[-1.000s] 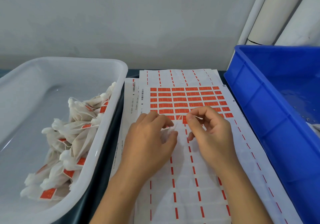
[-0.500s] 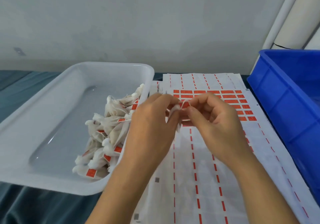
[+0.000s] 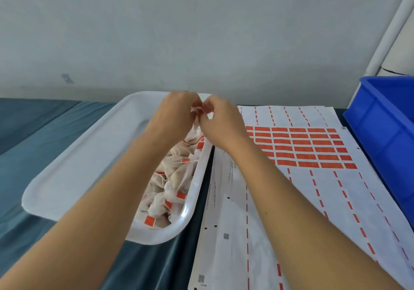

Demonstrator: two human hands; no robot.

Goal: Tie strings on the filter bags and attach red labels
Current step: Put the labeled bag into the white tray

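My left hand (image 3: 177, 115) and my right hand (image 3: 220, 121) meet above the far right corner of the white tray (image 3: 85, 155). Between their fingertips they pinch a small white filter bag (image 3: 197, 116) with a bit of red label on it; most of the bag is hidden by the fingers. Several finished filter bags with red labels (image 3: 174, 184) lie piled along the tray's right side. A sheet of red labels (image 3: 302, 148) lies on the table to the right of the tray.
A blue plastic crate (image 3: 385, 128) stands at the right edge. Used label sheets with red dashes (image 3: 280, 222) cover the table's right half. Dark teal cloth (image 3: 33, 133) covers the table at left. A grey wall rises close behind.
Both hands have moved left and away from the label sheet, carrying the bag to a spot over the tray. The view has swung left, so the crate sits further right.
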